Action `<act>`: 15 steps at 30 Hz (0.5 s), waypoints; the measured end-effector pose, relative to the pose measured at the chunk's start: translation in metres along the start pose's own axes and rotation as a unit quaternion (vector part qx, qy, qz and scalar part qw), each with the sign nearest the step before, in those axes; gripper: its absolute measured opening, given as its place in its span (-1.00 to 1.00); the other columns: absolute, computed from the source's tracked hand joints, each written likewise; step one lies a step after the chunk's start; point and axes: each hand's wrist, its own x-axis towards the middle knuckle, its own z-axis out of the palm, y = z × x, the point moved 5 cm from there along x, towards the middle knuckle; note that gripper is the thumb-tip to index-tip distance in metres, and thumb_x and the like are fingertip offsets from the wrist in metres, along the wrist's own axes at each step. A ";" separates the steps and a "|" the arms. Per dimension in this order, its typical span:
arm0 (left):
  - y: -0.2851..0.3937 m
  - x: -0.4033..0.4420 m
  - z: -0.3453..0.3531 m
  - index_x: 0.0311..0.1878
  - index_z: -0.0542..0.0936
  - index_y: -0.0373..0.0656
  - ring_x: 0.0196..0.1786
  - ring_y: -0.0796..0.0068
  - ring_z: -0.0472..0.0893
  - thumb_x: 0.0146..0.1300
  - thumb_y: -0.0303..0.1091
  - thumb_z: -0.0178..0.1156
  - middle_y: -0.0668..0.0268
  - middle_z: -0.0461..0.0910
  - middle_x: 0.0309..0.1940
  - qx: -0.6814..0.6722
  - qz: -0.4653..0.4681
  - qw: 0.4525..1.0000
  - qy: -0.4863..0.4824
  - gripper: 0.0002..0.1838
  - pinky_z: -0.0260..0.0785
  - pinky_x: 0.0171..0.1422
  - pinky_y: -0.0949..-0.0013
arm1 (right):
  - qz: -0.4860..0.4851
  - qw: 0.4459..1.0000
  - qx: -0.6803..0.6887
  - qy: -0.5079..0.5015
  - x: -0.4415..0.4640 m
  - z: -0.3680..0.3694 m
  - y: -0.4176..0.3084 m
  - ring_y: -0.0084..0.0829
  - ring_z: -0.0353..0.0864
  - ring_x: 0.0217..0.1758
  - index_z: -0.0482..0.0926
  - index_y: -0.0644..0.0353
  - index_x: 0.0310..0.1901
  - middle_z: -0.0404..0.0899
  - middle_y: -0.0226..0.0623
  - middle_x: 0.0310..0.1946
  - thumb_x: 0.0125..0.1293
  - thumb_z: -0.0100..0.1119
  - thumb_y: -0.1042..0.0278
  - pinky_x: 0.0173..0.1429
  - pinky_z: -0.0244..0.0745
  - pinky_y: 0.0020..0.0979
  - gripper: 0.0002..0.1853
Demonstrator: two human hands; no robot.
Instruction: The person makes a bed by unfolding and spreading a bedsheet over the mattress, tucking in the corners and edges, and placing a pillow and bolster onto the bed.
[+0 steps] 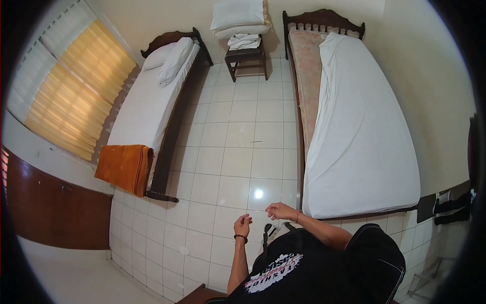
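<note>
My left hand [242, 226], with a dark bracelet at the wrist, is held in front of my body over the tiled floor. Its fingers are loosely bent, and nothing shows in them. My right hand [281, 211] is beside it, slightly farther forward, fingers relaxed and apart, holding nothing visible. Nearest to it is the bed on the right, where a white sheet [362, 137] covers most of the mattress [305, 66]. The sheet is folded back along the left side, so the patterned pinkish mattress shows there. Neither hand touches the bed.
On the left stands another bed with a white sheet [139, 114], pillows [174, 61] and a folded orange blanket [124, 167]. A dark stool [245, 54] at the back wall bears folded white linen [244, 40] and a pillow [237, 15]. Tiled floor [233, 134] runs between the beds.
</note>
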 end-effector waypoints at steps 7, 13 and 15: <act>0.041 0.051 0.050 -0.07 0.46 -0.30 -0.27 0.41 0.58 0.25 -0.33 -0.03 0.16 0.57 -0.30 -0.032 0.038 0.992 -0.113 -0.72 0.43 -0.16 0.47 | -0.009 0.990 0.085 0.108 0.031 -0.052 -0.015 -0.49 0.54 -0.34 0.44 0.24 -0.09 0.53 -0.27 -0.29 0.22 -0.09 0.23 -0.24 0.44 -0.50 -0.68; 0.068 0.121 0.088 -0.06 0.46 -0.29 -0.26 0.44 0.58 0.25 -0.35 -0.04 0.16 0.57 -0.28 0.043 0.011 0.977 -0.207 -0.72 0.42 -0.16 0.46 | 0.015 0.981 0.154 0.114 0.077 -0.096 -0.031 -0.48 0.54 -0.33 0.42 0.22 -0.09 0.51 -0.30 -0.32 0.25 -0.08 0.17 -0.23 0.44 -0.51 -0.68; 0.078 0.160 0.100 -0.06 0.47 -0.29 -0.30 0.48 0.57 0.25 -0.36 -0.05 0.18 0.58 -0.29 0.072 -0.020 0.973 -0.217 -0.73 0.41 -0.20 0.49 | 0.019 0.985 0.141 0.101 0.093 -0.118 -0.052 -0.47 0.55 -0.31 0.41 0.22 -0.09 0.52 -0.29 -0.31 0.26 -0.09 0.16 -0.25 0.44 -0.54 -0.67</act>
